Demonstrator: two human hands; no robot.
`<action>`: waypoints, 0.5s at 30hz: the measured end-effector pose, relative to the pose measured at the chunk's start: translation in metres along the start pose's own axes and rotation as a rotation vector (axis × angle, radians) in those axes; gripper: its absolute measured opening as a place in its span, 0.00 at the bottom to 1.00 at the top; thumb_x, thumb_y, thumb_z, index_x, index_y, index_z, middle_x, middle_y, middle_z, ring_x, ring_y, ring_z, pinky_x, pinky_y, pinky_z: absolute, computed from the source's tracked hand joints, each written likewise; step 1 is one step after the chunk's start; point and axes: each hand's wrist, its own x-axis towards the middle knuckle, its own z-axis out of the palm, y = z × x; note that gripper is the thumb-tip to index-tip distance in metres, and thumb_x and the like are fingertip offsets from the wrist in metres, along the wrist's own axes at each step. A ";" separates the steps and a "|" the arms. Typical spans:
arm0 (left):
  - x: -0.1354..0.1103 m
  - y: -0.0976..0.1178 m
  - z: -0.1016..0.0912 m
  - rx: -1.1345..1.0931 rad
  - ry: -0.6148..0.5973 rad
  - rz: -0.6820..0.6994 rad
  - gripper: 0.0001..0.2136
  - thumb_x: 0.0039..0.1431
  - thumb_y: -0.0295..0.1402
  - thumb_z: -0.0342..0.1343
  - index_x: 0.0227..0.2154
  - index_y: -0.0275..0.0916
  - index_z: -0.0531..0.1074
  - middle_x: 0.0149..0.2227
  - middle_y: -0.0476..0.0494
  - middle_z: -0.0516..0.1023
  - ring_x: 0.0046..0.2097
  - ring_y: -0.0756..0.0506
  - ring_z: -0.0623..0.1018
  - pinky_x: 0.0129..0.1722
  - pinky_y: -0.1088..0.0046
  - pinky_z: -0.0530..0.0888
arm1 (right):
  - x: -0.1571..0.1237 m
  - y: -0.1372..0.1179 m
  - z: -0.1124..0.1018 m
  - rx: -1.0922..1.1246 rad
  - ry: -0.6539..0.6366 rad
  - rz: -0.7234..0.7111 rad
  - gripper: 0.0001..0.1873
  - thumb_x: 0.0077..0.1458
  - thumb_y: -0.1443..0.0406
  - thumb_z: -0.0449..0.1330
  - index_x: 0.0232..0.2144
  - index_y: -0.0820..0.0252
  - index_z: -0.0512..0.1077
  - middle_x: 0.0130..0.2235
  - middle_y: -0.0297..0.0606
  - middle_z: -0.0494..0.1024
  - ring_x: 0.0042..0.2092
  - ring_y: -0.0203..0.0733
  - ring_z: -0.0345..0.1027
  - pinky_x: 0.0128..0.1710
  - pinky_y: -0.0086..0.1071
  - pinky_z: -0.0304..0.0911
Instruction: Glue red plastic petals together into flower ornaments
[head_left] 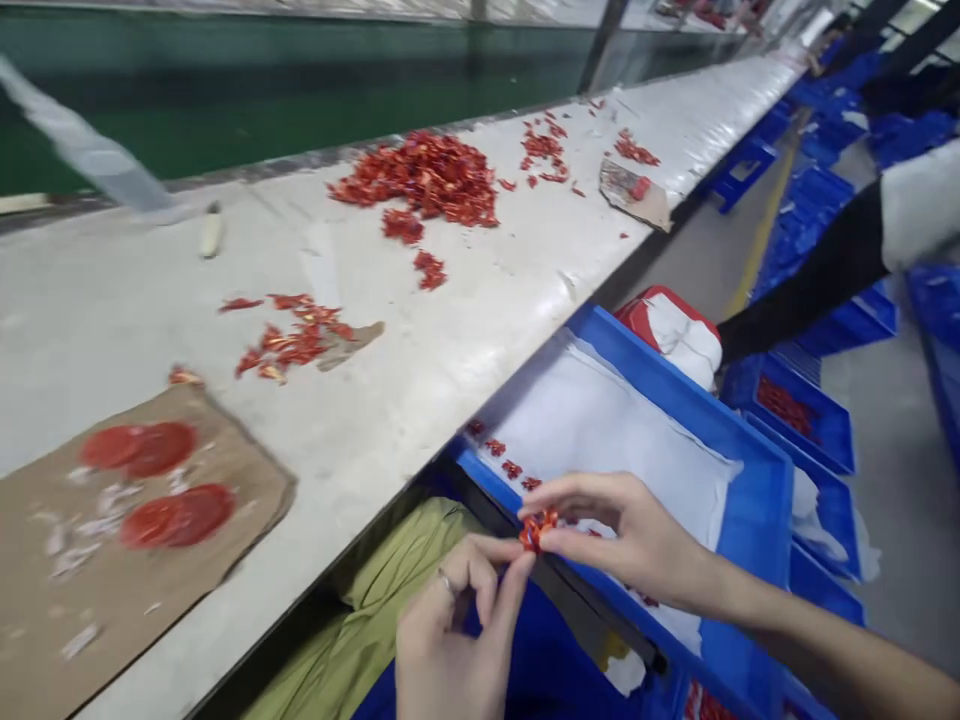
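Note:
A small red, shiny flower-like piece (538, 528) is pinched between the fingertips of both hands, over the near edge of a blue tray (761, 510). My left hand (465, 610), with a ring on one finger, grips it from the lower left. From the right, thumb and fingers of my right hand (626, 525) close on the same piece. White sheeting (607, 420) lines the tray, and several similar red pieces (512, 469) sit in a row along its near side. Some of that row is hidden behind my right hand.
On the long white table (390, 400) lie a large heap of red pieces (431, 175) and smaller scattered groups. Brown cardboard (247, 500) with translucent red discs (176, 515) lies at left. Blue crates (810, 410) and another person's dark-clothed leg (810, 265) are at right.

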 end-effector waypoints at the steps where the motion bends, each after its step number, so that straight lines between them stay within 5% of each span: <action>1: 0.004 -0.004 0.007 0.002 -0.037 -0.011 0.21 0.62 0.30 0.65 0.19 0.42 0.59 0.30 0.49 0.84 0.33 0.49 0.83 0.37 0.78 0.79 | -0.004 0.009 -0.001 0.107 0.075 0.054 0.14 0.58 0.63 0.72 0.47 0.57 0.83 0.45 0.41 0.88 0.47 0.42 0.84 0.52 0.35 0.78; 4: 0.012 -0.020 0.028 -0.004 -0.111 -0.033 0.21 0.62 0.30 0.65 0.20 0.44 0.59 0.31 0.47 0.84 0.35 0.47 0.85 0.38 0.77 0.81 | -0.017 0.036 0.002 0.337 0.272 0.143 0.19 0.55 0.58 0.75 0.48 0.56 0.81 0.47 0.41 0.87 0.51 0.44 0.82 0.57 0.39 0.76; 8: 0.008 -0.038 0.048 -0.017 -0.144 -0.061 0.18 0.60 0.31 0.66 0.22 0.44 0.62 0.32 0.46 0.84 0.37 0.46 0.86 0.39 0.76 0.83 | -0.029 0.059 0.010 0.365 0.433 0.195 0.25 0.56 0.51 0.73 0.53 0.54 0.81 0.48 0.40 0.85 0.52 0.45 0.80 0.56 0.40 0.76; 15: -0.006 -0.042 0.036 -0.003 -0.066 -0.167 0.09 0.62 0.37 0.67 0.33 0.44 0.71 0.43 0.47 0.85 0.43 0.47 0.88 0.46 0.77 0.82 | 0.014 0.112 -0.031 0.224 0.480 0.210 0.26 0.57 0.53 0.73 0.53 0.59 0.76 0.39 0.35 0.83 0.44 0.43 0.81 0.51 0.42 0.76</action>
